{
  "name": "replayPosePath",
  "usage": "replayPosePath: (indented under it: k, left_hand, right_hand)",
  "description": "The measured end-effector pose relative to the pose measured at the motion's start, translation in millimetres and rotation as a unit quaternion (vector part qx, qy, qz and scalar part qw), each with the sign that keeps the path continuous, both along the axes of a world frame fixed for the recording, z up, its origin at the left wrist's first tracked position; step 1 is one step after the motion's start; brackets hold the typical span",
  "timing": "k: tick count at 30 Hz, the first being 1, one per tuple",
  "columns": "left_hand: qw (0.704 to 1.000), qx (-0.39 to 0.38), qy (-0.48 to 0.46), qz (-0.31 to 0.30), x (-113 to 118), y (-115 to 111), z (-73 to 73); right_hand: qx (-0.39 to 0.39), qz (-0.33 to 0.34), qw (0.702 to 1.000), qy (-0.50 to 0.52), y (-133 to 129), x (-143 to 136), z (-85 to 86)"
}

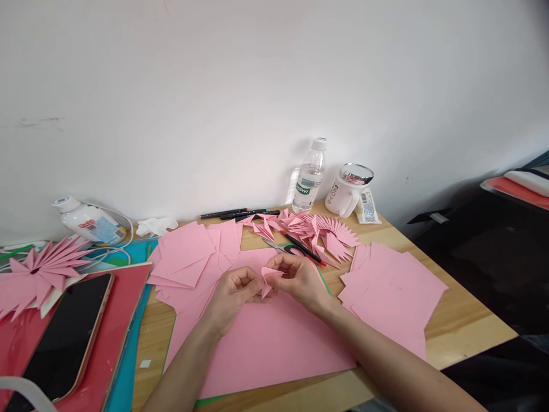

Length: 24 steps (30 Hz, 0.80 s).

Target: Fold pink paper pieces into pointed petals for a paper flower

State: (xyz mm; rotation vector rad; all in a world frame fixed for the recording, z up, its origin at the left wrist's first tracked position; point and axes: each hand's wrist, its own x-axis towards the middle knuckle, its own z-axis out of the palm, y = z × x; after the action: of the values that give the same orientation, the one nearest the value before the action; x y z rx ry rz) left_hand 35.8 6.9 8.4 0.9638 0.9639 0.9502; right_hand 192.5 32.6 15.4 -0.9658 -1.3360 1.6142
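Between my two hands is a small folded piece of pink paper (269, 277) with pointed corners. My left hand (235, 289) pinches its left side, thumb against fingers. On the other side, my right hand (297, 279) grips it in the same way. Both hands are just above a large pink sheet (274, 349) lying on the table. Behind my right hand are scissors (294, 249) with dark handles and a dark pen (303, 247) with red ends. Folded pink paper pieces (330, 232) are grouped in a curved row beyond them.
Loose pink paper squares lie in a left pile (184, 257) and a right pile (392, 292). A water bottle (309, 177) and a white mug (346, 191) stand by the wall. A phone (66, 337) rests on a red folder (124, 303) at left, near a pink paper pinwheel shape (40, 274).
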Motion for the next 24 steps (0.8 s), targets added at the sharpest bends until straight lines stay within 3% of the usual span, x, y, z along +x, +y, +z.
replayPosePath:
  k: [5,11,16,24]
  left_hand:
    - [1.000,0.022,0.013,0.013,0.4,-0.5,3.2]
    - [0.997,0.023,0.016,0.071,2.5,0.0,4.8]
    - [0.997,-0.011,0.017,0.077,4.6,0.3,1.6]
    - [0.998,-0.011,-0.003,0.066,4.9,1.3,0.9]
  right_hand:
    - [0.001,0.016,1.000,0.021,0.8,0.4,-2.1]
    - [0.033,0.038,0.999,-0.004,-0.4,-1.3,0.3]
    - [0.063,0.006,0.997,-0.035,0.9,-1.9,-3.6]
    - [0.023,-0.065,0.998,0.000,7.5,0.8,-19.8]
